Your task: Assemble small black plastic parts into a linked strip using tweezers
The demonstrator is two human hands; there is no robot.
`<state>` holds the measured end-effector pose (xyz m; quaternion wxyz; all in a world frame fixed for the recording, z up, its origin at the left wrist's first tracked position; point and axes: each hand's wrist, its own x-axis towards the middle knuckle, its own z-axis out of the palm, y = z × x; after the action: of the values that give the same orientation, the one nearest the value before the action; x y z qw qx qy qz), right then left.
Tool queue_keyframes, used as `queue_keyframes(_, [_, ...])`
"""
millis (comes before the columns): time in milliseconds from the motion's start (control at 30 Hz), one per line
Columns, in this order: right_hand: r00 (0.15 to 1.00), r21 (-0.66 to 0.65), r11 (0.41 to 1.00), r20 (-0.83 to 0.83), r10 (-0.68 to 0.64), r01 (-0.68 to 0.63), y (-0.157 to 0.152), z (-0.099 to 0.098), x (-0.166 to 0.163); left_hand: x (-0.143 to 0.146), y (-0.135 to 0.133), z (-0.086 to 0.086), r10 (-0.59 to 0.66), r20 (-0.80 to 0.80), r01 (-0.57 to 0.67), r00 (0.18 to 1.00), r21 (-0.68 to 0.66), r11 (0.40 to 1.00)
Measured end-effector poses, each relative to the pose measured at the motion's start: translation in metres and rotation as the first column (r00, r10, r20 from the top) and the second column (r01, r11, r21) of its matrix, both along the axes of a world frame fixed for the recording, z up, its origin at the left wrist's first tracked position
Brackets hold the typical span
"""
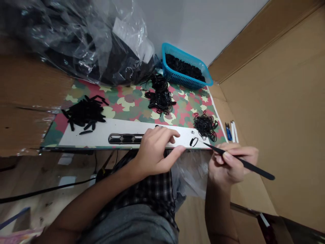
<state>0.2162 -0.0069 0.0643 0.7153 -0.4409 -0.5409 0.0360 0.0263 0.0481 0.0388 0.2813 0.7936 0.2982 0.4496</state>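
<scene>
My left hand (157, 149) rests on a white strip (101, 132) at the table's front edge, fingers curled loosely, thumb stretched toward a small black loop (194, 141). Beside its fingers lies a black slotted holder (125, 138). My right hand (232, 162) is closed on black tweezers (243, 163), whose tip points left at the loop. A tangle of thin black loops (205, 126) lies just beyond the tweezer tip.
A blue basket (186, 69) of black pieces stands at the back. Another black loop pile (159, 95) and a heap of black strips (85, 113) lie on the patterned mat (127, 101). A plastic bag (83, 40) fills the back left; cardboard wall (279, 88) on the right; small tools (231, 131).
</scene>
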Motion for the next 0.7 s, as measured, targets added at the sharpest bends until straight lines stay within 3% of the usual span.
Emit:
queue_keyframes(167, [0.998, -0.011, 0.999, 0.048, 0.051, -0.05, -0.007, -0.002, -0.014, 0.018, 0.002, 0.007, -0.073, 0.172, 0.064, 0.982, 0.055, 0.996])
queue_keyframes(267, [0.98, 0.007, 0.996, 0.176, -0.092, 0.092, -0.013, -0.01, -0.007, 0.015, 0.002, 0.005, -0.023, 0.314, 0.009, 0.949, 0.048, 0.999])
queue_keyframes(367, [0.933, -0.028, 0.967, 0.272, -0.237, 0.254, -0.017, -0.019, 0.008, 0.008, 0.003, 0.007, 0.079, 0.454, -0.066, 0.888, -0.045, 0.997])
queue_keyframes(467, [0.878, -0.007, 0.909, 0.264, -0.4, 0.416, -0.016, -0.021, 0.029, 0.002, 0.004, 0.009, 0.125, 0.528, -0.028, 0.84, -0.188, 0.982])
queue_keyframes(567, [0.811, 0.008, 0.836, 0.239, -0.534, 0.548, -0.007, -0.018, 0.052, 0.001, 0.002, 0.009, 0.085, 0.556, 0.102, 0.826, -0.298, 0.949])
queue_keyframes(700, [0.754, -0.268, 0.728, 0.434, -0.493, 0.631, -0.001, -0.016, 0.073, 0.002, -0.006, 0.005, 0.04, 0.62, 0.268, 0.784, -0.395, 0.879])
